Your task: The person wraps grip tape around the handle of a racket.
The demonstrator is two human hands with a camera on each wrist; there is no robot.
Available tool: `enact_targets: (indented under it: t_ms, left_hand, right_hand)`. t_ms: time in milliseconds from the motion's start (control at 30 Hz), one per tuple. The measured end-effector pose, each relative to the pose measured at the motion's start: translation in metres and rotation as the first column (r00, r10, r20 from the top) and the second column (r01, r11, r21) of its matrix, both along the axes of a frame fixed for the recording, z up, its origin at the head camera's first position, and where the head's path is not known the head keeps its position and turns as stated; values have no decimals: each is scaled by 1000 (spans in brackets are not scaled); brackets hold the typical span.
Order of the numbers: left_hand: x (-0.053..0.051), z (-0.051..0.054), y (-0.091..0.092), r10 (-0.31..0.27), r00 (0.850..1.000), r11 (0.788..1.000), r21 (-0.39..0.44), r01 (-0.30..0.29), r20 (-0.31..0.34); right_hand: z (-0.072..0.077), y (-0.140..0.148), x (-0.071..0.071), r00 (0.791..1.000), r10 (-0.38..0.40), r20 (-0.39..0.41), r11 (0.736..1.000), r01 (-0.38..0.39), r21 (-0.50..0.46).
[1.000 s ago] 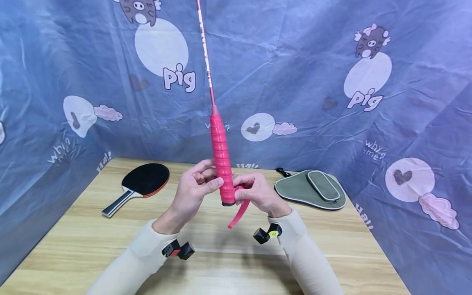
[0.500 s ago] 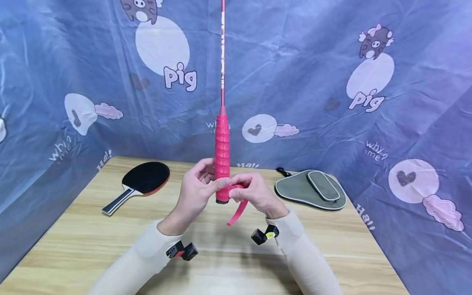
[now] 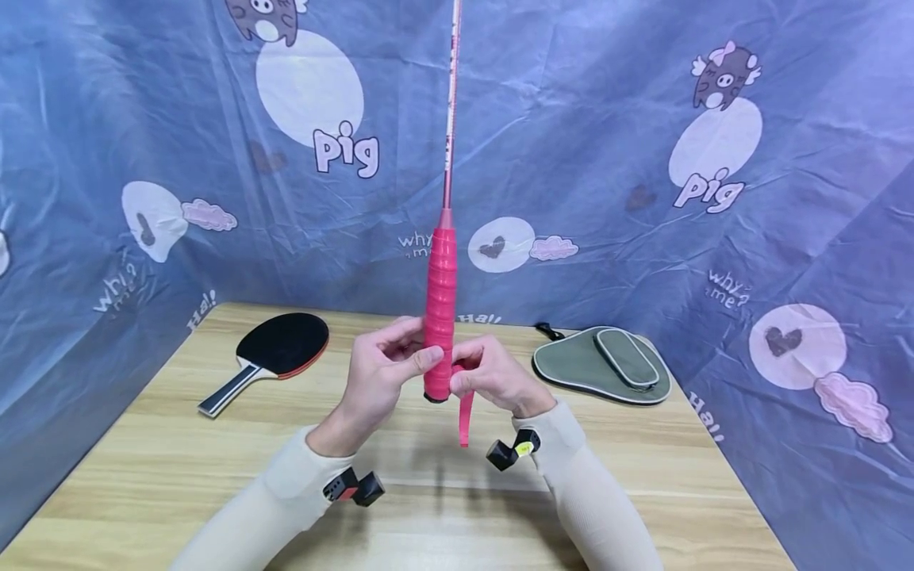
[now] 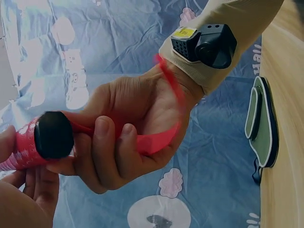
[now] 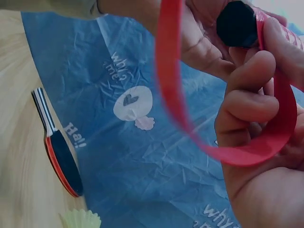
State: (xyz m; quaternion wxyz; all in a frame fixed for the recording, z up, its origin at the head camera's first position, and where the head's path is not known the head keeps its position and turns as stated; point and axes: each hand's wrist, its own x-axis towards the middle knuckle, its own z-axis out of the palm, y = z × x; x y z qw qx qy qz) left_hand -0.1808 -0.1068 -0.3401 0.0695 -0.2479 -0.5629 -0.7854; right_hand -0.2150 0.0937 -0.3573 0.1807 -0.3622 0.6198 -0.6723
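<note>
A badminton racket's pink wrapped handle (image 3: pixel 440 309) stands nearly upright over the table, its thin shaft (image 3: pixel 450 119) running out of the top of the head view. My left hand (image 3: pixel 382 381) grips the handle near its lower end, thumb across the front. Beside it my right hand (image 3: pixel 500 379) pinches a pink grip tape (image 3: pixel 465 420) close to the handle's base. In the right wrist view the tape's loose end (image 5: pixel 168 71) loops down past the curled fingers. The black butt cap (image 4: pixel 55 135) faces the left wrist camera. The racket's head is out of view.
A black and red table tennis bat (image 3: pixel 282 346) lies at the left of the wooden table (image 3: pixel 421 515). At the right lies a green bat case (image 3: pixel 603 365). Blue printed cloth (image 3: pixel 585 159) hangs behind. A pale yellow ribbed object (image 5: pixel 81 219) shows in the right wrist view.
The racket's shaft has swung from leaning left to leaning slightly right, and the handle has turned with it. The tape's hanging end has come to hang straighter. Both hands keep their hold.
</note>
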Motion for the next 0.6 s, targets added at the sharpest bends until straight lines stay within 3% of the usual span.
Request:
enact_targets:
  t_ms: [167, 600]
  left_hand:
    - [0, -2, 0, -6, 1000, 999, 42, 6, -2]
    - [6, -3, 0, -116, 993, 980, 162, 116, -12]
  right_hand:
    - [-3, -3, 0, 999, 53, 7, 997, -53, -48]
    - [-7, -6, -2, 988, 152, 31, 978, -145, -151]
